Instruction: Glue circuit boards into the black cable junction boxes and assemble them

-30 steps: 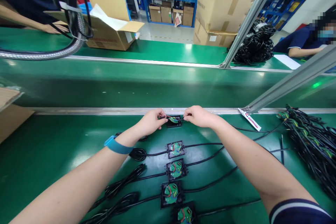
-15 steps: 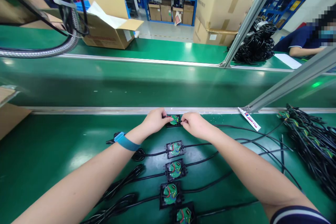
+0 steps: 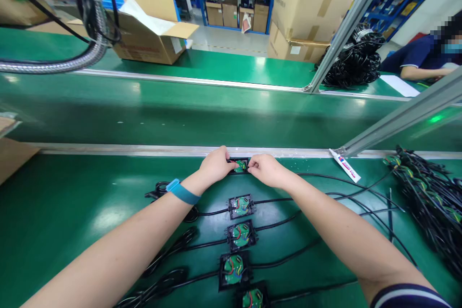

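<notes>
At the far end of a row of black plastic housings, my left hand (image 3: 215,166) grips the left side of one housing, its thumb on the green circuit board (image 3: 240,167) inside. My right hand (image 3: 267,170) is closed in a pinch at that housing's right end, where its cable runs out; the fingers hide what they hold. Closer to me lie more open housings with boards: one (image 3: 241,206), another (image 3: 241,234), then a third (image 3: 234,269). Black cables leave them on both sides, coiled at the left. A teal wrist strap (image 3: 183,192) circles my left wrist.
A white glue tube (image 3: 344,165) lies near the metal edge rail, by a slanted metal post (image 3: 393,114). Bundled black cables (image 3: 429,202) are piled at right. Beyond are an open carton (image 3: 144,41), stacked boxes (image 3: 310,9) and a person (image 3: 415,60) at right.
The view has shifted slightly. Both hands stay at the far housing, with only a small movement of my left hand and wrist.
</notes>
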The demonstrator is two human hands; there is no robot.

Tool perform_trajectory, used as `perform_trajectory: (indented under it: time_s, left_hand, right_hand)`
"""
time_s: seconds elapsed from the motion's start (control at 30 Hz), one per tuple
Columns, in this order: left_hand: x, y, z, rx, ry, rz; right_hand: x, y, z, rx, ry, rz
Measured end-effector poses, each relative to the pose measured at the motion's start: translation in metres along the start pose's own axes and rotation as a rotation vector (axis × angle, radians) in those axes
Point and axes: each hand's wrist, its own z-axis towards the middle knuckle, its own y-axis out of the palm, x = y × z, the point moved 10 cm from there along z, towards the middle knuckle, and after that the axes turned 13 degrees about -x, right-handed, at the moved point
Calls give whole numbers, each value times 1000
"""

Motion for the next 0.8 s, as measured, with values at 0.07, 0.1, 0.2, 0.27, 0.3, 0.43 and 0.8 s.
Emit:
perform_trajectory:
  time_s: [0.07,0.1,0.2,0.27,0.3,0.43,0.8]
  left_hand:
    - [-1,2,2,-2,-10,4]
    - [-1,3,3,-12,-9,4]
    - [0,6,5,-34,1,1]
    - [0,7,5,-30,6,2]
    - [1,7,5,-29,8,6]
    - [3,9,4,-38,19,24]
    - [7,11,3,-41,58,8]
  right_hand:
    - [15,6,3,-81,142,126]
    - [22,12,3,-138,222,187]
    - [33,24,2,-264,375,311]
    - [33,29,4,-303,405,335]
    - [32,30,6,-309,410,331]
    - [29,26,13,-237,405,285]
    - [-6,1,12,-145,132,-239]
